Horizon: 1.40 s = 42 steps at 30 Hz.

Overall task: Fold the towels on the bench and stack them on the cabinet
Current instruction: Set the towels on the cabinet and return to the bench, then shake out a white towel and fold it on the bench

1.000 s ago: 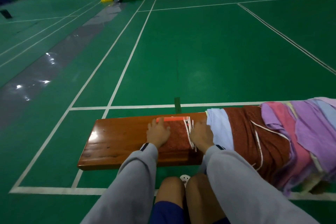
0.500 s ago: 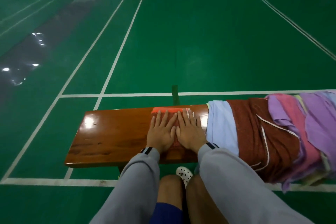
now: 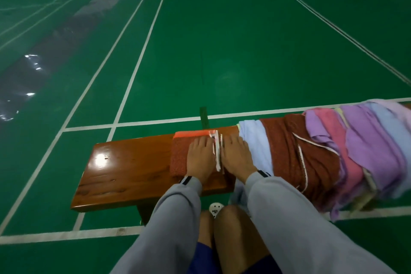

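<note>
Apart now, the two hands, left hand (image 3: 200,158) and right hand (image 3: 236,155), press flat-fingered on one folded towel (image 3: 179,158) on one bench (image 3: 124,171); one unfolded heap (image 3: 322,158) lies at three o'clock.

The hall is dim, with soft light coming from above. Bright white spots shine on the grey strip of floor (image 3: 31,62) at the left and on the glossy tabletop (image 3: 101,159). The towel pile (image 3: 382,140) at the right edge looks smeared. The court lines (image 3: 138,66) bend near the edges.
</note>
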Available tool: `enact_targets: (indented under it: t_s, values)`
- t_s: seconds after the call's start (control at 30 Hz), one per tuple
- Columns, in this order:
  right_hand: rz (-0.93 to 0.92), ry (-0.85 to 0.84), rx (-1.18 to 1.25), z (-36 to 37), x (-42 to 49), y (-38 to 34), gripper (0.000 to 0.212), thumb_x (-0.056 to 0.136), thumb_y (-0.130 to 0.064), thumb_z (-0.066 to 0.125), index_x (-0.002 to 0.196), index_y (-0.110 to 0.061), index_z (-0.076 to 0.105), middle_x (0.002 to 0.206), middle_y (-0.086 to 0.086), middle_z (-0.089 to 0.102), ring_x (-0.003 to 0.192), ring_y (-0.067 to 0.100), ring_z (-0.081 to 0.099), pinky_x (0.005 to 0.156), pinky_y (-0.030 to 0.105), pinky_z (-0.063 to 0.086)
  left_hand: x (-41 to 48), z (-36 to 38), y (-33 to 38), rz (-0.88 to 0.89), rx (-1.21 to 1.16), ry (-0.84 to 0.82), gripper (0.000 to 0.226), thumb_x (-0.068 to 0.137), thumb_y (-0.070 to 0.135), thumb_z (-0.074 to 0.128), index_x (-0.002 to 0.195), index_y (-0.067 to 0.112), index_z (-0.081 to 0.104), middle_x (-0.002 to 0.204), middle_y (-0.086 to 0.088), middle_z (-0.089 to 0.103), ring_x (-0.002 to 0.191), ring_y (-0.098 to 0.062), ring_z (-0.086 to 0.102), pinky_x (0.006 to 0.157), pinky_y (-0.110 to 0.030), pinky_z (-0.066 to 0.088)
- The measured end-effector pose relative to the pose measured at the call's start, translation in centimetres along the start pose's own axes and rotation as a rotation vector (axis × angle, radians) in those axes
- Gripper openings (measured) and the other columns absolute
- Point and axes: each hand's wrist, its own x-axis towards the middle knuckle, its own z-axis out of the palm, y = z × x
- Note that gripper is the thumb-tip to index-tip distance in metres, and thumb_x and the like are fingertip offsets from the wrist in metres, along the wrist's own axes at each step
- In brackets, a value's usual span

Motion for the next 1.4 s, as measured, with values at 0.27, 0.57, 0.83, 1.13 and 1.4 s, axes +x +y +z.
enact_targets:
  t_s: [0.27,0.57,0.83,1.13,1.4]
  values:
    - [-0.023,-0.088,-0.196,-2.7,-4.5,6.8,0.031,0.092,-0.032,0.056,0.123,-0.026,0.054,0.130,0.007,0.050,0.120,0.030,0.048,0.097,0.044,0.040,0.6,1.7,10.9,-0.201,-0.411,-0.141,0.025,0.103,0.020,0.047,0.113,0.002,0.060,0.114,-0.021,0.067,0.109,-0.039,0.063,0.091,-0.042,0.048]
    - [0.072,-0.206,0.105,-5.7,-4.9,9.1,0.049,0.104,-0.032,0.040,0.152,-0.021,0.036,0.143,0.013,0.051,0.128,0.040,0.050,0.104,0.047,0.042,2.4,0.3,12.0,-0.385,-0.855,-0.141,0.024,0.103,0.021,0.050,0.098,0.002,0.064,0.112,-0.026,0.067,0.108,-0.044,0.061,0.091,-0.040,0.045]
    - [0.230,-0.354,-0.091,-8.9,-6.0,9.3,0.043,0.096,-0.034,0.046,0.138,-0.028,0.056,0.145,0.009,0.054,0.135,0.038,0.049,0.111,0.049,0.038,1.2,-6.7,12.6,-0.234,-0.809,0.188,0.024,0.109,0.030,0.038,0.099,0.011,0.048,0.090,-0.012,0.061,0.085,-0.036,0.056,0.069,-0.039,0.035]
    - [0.273,-0.230,0.194,-12.5,-5.1,7.1,0.049,0.090,-0.034,0.045,0.123,-0.005,0.067,0.128,0.022,0.066,0.113,0.040,0.066,0.093,0.041,0.054,2.4,-15.9,13.9,-0.084,-1.099,0.428,0.027,0.110,0.023,0.040,0.091,0.006,0.047,0.078,0.001,0.044,0.067,-0.010,0.037,0.064,-0.030,0.035]
    - [0.614,-0.488,1.285,-13.9,-6.1,3.1,0.085,0.073,-0.077,0.070,0.128,-0.013,0.064,0.124,0.013,0.069,0.114,0.036,0.064,0.091,0.047,0.055,3.7,-21.4,12.2,-0.284,-1.612,0.279,0.025,0.106,0.028,0.050,0.086,0.015,0.055,0.079,-0.003,0.049,0.080,-0.020,0.044,0.072,-0.037,0.042]
